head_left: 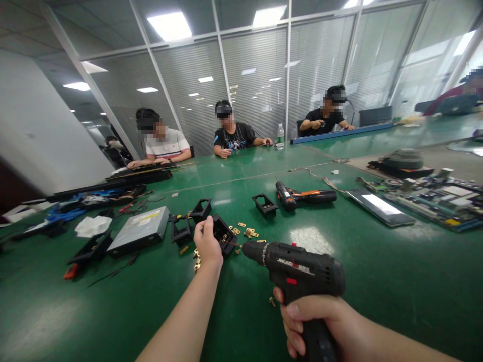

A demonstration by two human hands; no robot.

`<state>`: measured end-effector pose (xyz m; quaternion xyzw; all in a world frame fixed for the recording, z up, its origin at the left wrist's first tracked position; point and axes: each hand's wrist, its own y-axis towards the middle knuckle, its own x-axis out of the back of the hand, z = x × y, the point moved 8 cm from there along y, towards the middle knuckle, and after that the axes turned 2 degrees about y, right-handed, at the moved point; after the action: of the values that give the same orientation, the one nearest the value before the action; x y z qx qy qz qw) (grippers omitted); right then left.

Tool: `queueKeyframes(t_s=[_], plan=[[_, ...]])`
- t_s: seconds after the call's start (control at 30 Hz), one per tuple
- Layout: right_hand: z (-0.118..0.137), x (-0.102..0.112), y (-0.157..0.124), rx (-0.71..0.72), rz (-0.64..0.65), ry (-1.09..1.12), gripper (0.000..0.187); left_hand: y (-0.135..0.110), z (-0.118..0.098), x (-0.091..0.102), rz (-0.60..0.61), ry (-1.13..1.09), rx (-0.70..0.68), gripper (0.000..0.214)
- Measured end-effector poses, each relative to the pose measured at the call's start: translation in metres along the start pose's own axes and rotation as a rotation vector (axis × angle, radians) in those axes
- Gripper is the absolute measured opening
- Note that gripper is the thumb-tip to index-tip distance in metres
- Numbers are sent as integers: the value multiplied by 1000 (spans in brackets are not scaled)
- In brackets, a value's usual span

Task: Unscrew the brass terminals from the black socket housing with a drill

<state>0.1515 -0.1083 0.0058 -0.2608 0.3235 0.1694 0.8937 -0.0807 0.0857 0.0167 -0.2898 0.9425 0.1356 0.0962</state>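
My right hand (317, 322) is wrapped round the grip of a black cordless drill (302, 266), whose chuck points left. A thin bit runs from the chuck to a black plastic housing (227, 236); whether its tip touches the inside cannot be made out. My left hand (209, 244) grips that housing by its left side, holding it tilted with the open face toward the drill. Small brass plates (249, 233) lie scattered behind and beside the housing. Similar black frames (201, 208) stand just beyond my left hand, and another black frame (265, 205) sits farther right.
A second, orange-and-black power screwdriver (302, 195) lies beyond the drill. A silver disc drive (140, 229) is at left, near white tissue (93, 226). At right are a phone (379, 206) and circuit boards (445, 198). Several people sit across the green table (396, 281).
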Motion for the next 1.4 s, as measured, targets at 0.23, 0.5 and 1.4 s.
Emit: queueKeyframes(t_s=[0.23, 0.5, 1.4], plan=[[24, -5, -8, -54, -60, -262, 38, 3, 4, -1, 25, 48, -8, 52], [51, -19, -9, 36, -19, -494, 28, 2, 0, -7, 83, 122, -21, 56], [53, -33, -22, 57, 111, -904, 32, -2, 4, -15, 151, 32, 89, 53]])
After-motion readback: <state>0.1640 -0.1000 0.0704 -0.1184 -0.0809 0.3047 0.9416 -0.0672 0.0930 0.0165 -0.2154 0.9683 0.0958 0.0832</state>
